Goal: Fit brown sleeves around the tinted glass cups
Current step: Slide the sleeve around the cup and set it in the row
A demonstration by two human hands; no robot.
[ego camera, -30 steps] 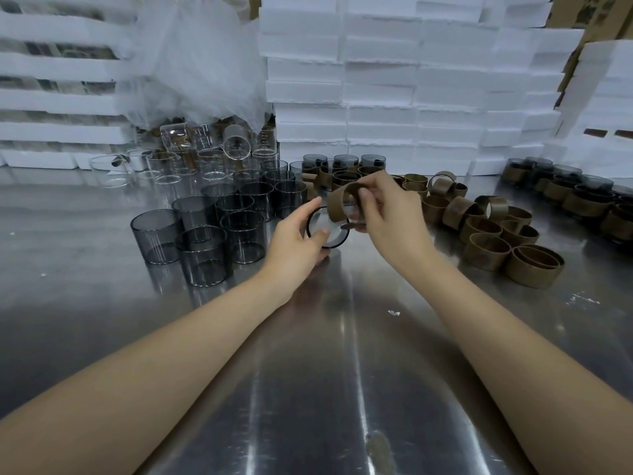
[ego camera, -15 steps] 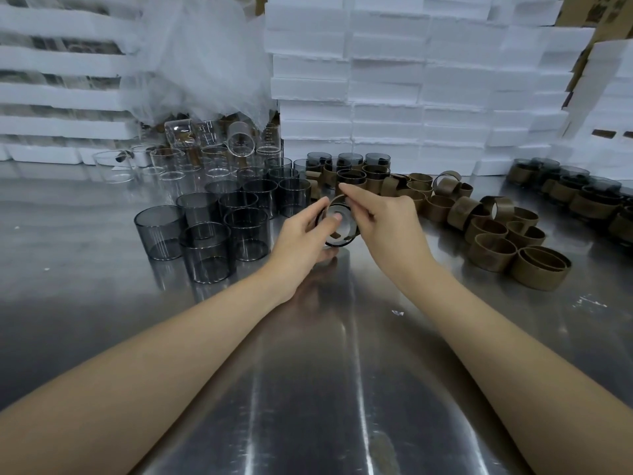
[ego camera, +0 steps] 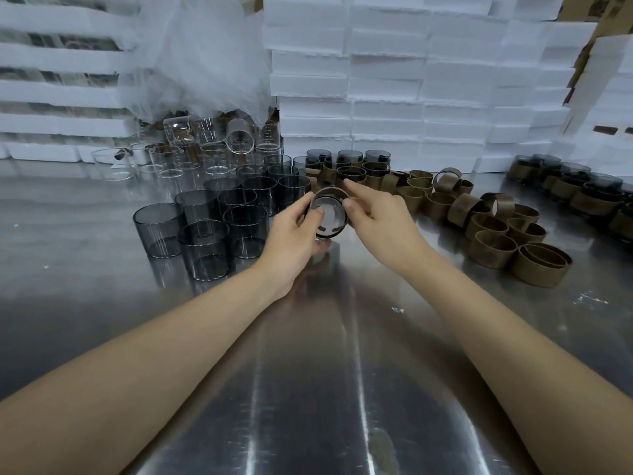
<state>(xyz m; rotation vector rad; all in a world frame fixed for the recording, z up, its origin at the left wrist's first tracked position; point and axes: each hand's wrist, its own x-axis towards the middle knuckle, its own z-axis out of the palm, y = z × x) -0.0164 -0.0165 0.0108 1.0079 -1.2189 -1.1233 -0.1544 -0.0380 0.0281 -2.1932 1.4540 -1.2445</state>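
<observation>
I hold a tinted glass cup [ego camera: 328, 218] tipped with its base toward me, above the steel table. My left hand [ego camera: 297, 234] grips it from the left, thumb across the base. A brown sleeve [ego camera: 329, 193] sits around the cup's far part, and my right hand [ego camera: 376, 214] pinches it between thumb and forefinger on the right. Bare tinted cups [ego camera: 205, 231] stand in a cluster to the left. Loose brown sleeves [ego camera: 493, 231] lie scattered to the right. Sleeved cups [ego camera: 352, 166] stand behind my hands.
The steel table [ego camera: 308, 389] stretches toward me. Clear glass cups [ego camera: 205, 145] pile up at the back left under white netting. White foam boxes [ego camera: 411, 80] are stacked along the back. More sleeved cups [ego camera: 582, 190] stand at the far right.
The brown sleeve, held apart above the cup a second ago, has been brought onto the cup and slid round it. Both hands have come closer together on the cup.
</observation>
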